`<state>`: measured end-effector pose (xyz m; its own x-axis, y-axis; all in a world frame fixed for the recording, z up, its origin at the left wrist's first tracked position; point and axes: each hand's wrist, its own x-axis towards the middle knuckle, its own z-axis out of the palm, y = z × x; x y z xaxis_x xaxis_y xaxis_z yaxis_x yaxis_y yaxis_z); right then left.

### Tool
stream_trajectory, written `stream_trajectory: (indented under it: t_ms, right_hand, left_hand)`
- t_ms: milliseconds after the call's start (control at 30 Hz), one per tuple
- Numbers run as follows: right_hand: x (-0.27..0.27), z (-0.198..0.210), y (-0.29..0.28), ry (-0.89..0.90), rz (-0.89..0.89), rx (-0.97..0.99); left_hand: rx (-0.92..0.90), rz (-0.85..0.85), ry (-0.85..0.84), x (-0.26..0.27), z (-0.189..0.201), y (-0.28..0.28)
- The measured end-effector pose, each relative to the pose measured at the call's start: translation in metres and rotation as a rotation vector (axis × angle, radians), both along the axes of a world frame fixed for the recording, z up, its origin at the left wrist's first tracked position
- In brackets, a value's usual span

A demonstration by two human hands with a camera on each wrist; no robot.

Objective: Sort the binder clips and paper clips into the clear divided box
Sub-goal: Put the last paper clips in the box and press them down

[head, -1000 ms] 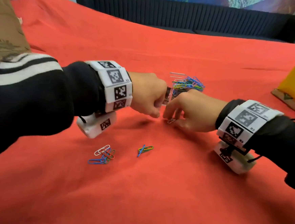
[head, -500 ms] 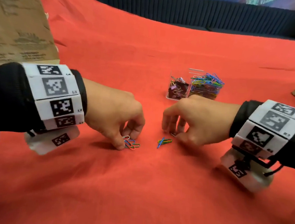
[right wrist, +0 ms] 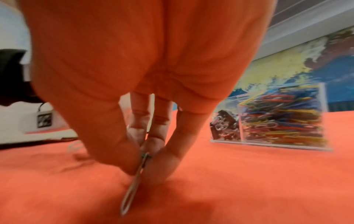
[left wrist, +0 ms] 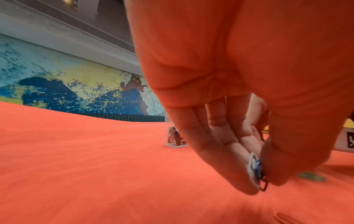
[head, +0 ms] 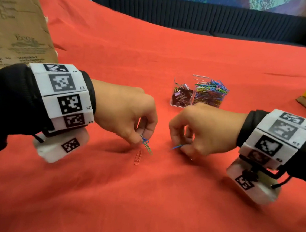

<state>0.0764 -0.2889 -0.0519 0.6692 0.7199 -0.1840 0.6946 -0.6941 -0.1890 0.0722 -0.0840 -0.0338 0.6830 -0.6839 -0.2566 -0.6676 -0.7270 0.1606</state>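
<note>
The left hand (head: 126,113) hangs fingers-down over the red cloth (head: 141,206), thumb and forefinger pinching a small bunch of paper clips (head: 146,144) (white, blue and green, as far as the head view tells). The left wrist view shows the same bunch (left wrist: 255,169) squeezed between the fingertips (left wrist: 247,181). A lone red paper clip (head: 138,157) lies flat on the cloth just at 6 o'clock of that hand, apart from the held bunch.

The right hand (head: 200,127), at 3 o'clock of the left and near it, also points down and pinches a few clips (head: 176,147) whose tips poke out toward 9 o'clock; in the right wrist view a silvery clip (right wrist: 134,178) hangs from between thumb and fingers, its lower end at the cloth.

The clear divided box (head: 198,93) stands at 12 o'clock of the right hand, well clear of the left. Its left compartment holds dark binder clips (head: 182,97), its right compartment a heaped mass of coloured paper clips (head: 211,92).

A brown paper bag (head: 18,23) stands at 11 o'clock of the left hand, far off.
</note>
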Motion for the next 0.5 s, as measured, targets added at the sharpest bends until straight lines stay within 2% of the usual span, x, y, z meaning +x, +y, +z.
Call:
stream_trajectory:
  t_ms: [133,333,500]
  right_hand:
    - [0.021,0.023,-0.023,-0.029,-0.122,0.084]
    - [0.078,0.069,-0.065,-0.289,-0.440,0.234]
    - [0.108,0.066,-0.068,-0.350,-0.556,0.196]
  left_hand:
    - [-0.032,-0.012,0.004,0.001,0.000,-0.001]
    - [0.018,-0.054,0.023,-0.004,-0.015,-0.006]
    - [0.010,-0.048,0.026,-0.008,-0.014,-0.006]
